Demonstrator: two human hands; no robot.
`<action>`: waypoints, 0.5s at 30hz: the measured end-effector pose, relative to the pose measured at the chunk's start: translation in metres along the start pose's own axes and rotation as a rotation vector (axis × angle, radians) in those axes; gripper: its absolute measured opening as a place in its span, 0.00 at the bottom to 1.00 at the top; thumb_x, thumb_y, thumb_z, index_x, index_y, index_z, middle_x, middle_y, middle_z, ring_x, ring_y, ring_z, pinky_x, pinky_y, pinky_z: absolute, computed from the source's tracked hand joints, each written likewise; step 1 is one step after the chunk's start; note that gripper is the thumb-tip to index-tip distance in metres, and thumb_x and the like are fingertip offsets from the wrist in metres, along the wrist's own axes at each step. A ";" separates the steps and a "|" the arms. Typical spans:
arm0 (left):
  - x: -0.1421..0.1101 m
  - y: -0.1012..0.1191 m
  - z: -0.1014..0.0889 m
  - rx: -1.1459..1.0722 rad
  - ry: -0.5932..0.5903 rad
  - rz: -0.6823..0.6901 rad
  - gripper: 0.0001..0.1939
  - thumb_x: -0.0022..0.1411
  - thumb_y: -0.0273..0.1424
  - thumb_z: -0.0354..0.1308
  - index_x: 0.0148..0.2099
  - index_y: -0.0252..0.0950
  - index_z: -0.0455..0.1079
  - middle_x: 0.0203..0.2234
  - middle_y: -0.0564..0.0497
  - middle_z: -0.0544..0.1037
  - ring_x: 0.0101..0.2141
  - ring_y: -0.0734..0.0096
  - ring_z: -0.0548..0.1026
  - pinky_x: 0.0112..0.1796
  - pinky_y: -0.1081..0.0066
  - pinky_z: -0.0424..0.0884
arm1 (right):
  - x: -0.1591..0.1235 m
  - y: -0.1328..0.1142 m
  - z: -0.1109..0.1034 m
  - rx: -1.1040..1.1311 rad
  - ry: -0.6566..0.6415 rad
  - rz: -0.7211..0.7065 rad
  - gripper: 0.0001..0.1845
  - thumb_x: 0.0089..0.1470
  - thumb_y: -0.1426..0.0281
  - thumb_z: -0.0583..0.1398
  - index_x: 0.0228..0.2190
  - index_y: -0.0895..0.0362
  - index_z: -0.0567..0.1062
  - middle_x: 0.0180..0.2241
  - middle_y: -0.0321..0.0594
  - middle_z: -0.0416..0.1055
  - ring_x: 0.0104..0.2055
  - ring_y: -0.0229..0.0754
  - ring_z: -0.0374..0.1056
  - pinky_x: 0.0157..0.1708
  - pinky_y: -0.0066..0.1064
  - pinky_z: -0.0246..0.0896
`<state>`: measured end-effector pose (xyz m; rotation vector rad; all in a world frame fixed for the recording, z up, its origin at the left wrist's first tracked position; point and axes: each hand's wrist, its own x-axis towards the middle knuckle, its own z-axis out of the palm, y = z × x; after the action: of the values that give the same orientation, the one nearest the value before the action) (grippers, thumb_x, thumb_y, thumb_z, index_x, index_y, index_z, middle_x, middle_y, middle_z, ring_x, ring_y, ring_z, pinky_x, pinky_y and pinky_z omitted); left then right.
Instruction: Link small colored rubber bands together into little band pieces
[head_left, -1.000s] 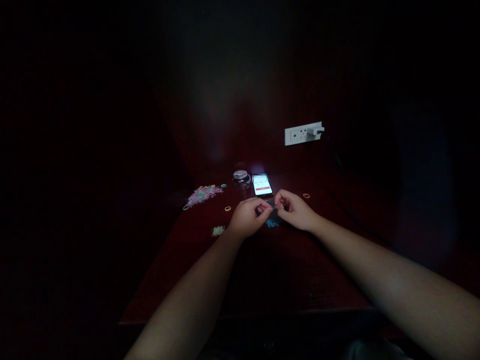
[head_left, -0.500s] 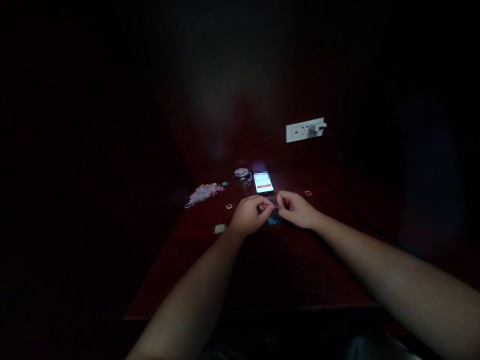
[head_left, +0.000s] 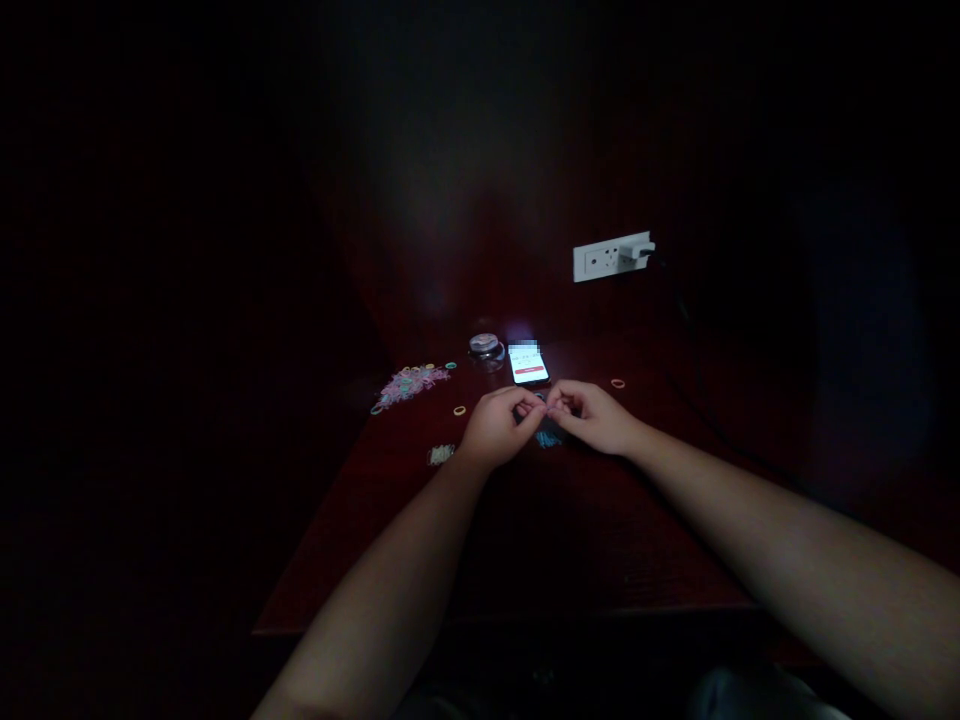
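Note:
My left hand (head_left: 500, 425) and my right hand (head_left: 589, 415) meet fingertip to fingertip above the table, both in a pinch. Whatever lies between the fingertips is too small and dim to make out. Just below them is a small pile of blue bands (head_left: 548, 439), partly covered by the hands. Pale yellow bands (head_left: 441, 455) lie bunched to the left of my left wrist. A single yellow band (head_left: 460, 411) rests beyond that bunch, and an orange band (head_left: 618, 384) lies past my right hand.
A heap of pink and mixed bands (head_left: 412, 385) lies at the table's far left. Behind my hands stand a lidded clear jar (head_left: 486, 352) and a lit phone (head_left: 529, 364). On the wall is a socket (head_left: 611, 257) with a plugged-in charger and dark cable. The dark red table (head_left: 585, 550) is dimly lit.
My right hand has come slightly left, closing the small gap between the two hands' fingertips. The left hand has hardly moved, and the bands on the table look the same.

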<state>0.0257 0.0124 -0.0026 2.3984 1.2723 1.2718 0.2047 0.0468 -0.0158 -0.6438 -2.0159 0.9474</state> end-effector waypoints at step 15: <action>-0.001 -0.006 0.002 0.033 0.034 -0.057 0.05 0.58 0.29 0.57 0.33 0.35 0.74 0.27 0.52 0.77 0.28 0.75 0.72 0.31 0.75 0.68 | 0.002 0.011 -0.008 -0.183 0.124 0.016 0.12 0.57 0.64 0.53 0.27 0.58 0.69 0.23 0.35 0.64 0.26 0.37 0.59 0.27 0.29 0.53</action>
<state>0.0230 0.0165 -0.0070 2.3541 1.3711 1.2909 0.2110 0.0576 -0.0202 -0.7995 -2.0029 0.7194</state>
